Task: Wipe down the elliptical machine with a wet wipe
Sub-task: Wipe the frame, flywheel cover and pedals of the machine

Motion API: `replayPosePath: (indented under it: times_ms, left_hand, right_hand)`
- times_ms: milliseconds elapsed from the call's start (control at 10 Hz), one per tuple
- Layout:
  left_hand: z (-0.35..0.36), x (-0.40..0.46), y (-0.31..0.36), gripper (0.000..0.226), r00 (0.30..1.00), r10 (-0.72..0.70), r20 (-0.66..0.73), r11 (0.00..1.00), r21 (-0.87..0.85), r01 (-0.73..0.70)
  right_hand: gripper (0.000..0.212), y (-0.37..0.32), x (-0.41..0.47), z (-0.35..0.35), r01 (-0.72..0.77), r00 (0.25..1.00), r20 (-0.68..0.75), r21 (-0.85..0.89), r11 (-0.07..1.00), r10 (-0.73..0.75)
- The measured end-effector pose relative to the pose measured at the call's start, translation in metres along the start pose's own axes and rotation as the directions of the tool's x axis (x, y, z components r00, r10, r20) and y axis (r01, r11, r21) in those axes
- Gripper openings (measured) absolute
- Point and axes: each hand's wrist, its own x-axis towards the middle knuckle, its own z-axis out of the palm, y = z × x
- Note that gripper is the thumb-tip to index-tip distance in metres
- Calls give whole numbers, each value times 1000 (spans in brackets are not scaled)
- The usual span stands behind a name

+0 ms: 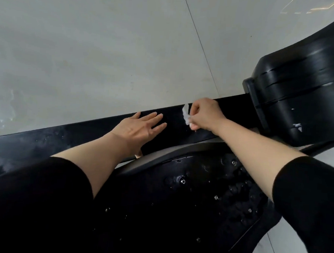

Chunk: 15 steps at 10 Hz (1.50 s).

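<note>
Both hands on the elliptical machine's black rail

Right hand (205, 114) pinches a crumpled white wet wipe (186, 117) against the rail (84, 128) near frame centre; left hand (141, 127), at its 9 o'clock, lies flat with fingers straight. Black housing (299, 98) sits at 3 o'clock, pale floor (108, 55) at 12.
</note>
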Motion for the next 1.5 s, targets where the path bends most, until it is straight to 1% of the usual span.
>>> replayPosePath:
  times_ms: [100, 200, 300, 400, 500, 600, 700, 800, 900, 1000, 1100, 1200, 1300, 1400, 1500]
  left_hand:
    - [-3, -23, -24, 121, 997, -49, 60, 996, 83, 44]
    - [-4, -64, -64, 120, 977, -52, 208, 987, 159, 19]
    - [-13, -105, -91, 107, 961, -49, 273, 981, 193, -5]
    - [-1, -141, -94, 85, 963, -65, 262, 983, 182, 17]
    - [41, -173, -96, 81, 960, -93, 264, 994, 86, 73]
    - [76, -183, -92, 81, 964, -147, 224, 988, -14, 154]
    - [90, -179, -81, 86, 960, -211, 184, 970, -82, 229]
    - [93, -179, -75, 91, 957, -244, 154, 957, -121, 263]
    - [92, -180, -73, 92, 958, -251, 141, 953, -139, 271]
    - [91, -179, -70, 90, 959, -257, 121, 952, -138, 272]
    - [91, -180, -71, 89, 963, -251, 98, 952, -156, 264]
    - [90, -186, -69, 88, 965, -254, 66, 939, -223, 262]
    - [97, -203, -70, 80, 952, -299, 61, 925, -228, 305]
    - [101, -230, -70, 73, 922, -375, 100, 902, -190, 388]
    - [106, -253, -63, 63, 866, -472, 162, 848, -185, 497]
  right_hand:
    - [13, -20, -12, 10, 35, 978, 208, -24, 999, -29]
    - [14, -20, -14, -3, -42, 994, 92, -185, 982, 60]
    - [32, -47, -24, 9, -36, 986, 148, -263, 964, 77]
    - [26, -75, -22, 29, 15, 944, 320, -274, 962, 77]
    - [19, -83, -22, 25, 43, 962, 266, -346, 937, 55]
    - [27, -84, -20, 20, 5, 995, 91, -382, 924, 32]
    - [15, -112, -17, 37, 62, 986, 168, -332, 941, -6]
    - [14, -133, -20, 54, 111, 940, 337, -169, 979, -49]
    - [12, -127, -15, 42, 85, 973, 229, -341, 936, -4]
    - [18, -126, -17, 31, 27, 988, 147, -488, 872, 51]
    - [33, -158, -35, 53, 159, 922, 387, -419, 894, 17]
    - [38, -198, -59, 89, 265, 818, 573, -291, 919, -54]
    - [33, -213, -59, 116, 301, 846, 520, -287, 909, -116]
    - [35, -216, -69, 125, 217, 893, 447, -340, 915, -45]
    - [31, -243, -88, 134, 184, 928, 363, -238, 954, -89]
